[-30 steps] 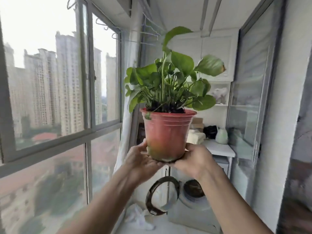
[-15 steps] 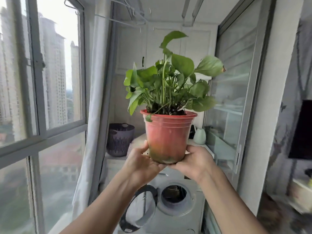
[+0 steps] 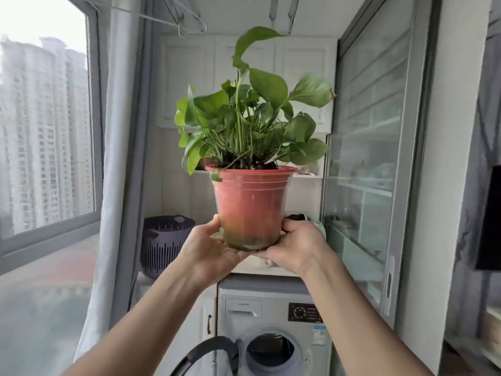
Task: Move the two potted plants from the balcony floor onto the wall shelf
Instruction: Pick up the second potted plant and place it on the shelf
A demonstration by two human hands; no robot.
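One red pot (image 3: 250, 204) with a leafy green plant (image 3: 252, 115) held upright at chest height, left hand (image 3: 208, 248) and right hand (image 3: 295, 246) cupping its base, one shelf (image 3: 309, 175) behind, one washing machine (image 3: 273, 327) below, one dark basket (image 3: 165, 244) beside

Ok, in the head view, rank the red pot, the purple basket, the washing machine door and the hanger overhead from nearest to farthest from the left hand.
1. Red pot: cupped at its base by the left hand.
2. Purple basket: just left, on the counter.
3. Washing machine door: open, below the forearm.
4. Hanger: overhead on the rail.
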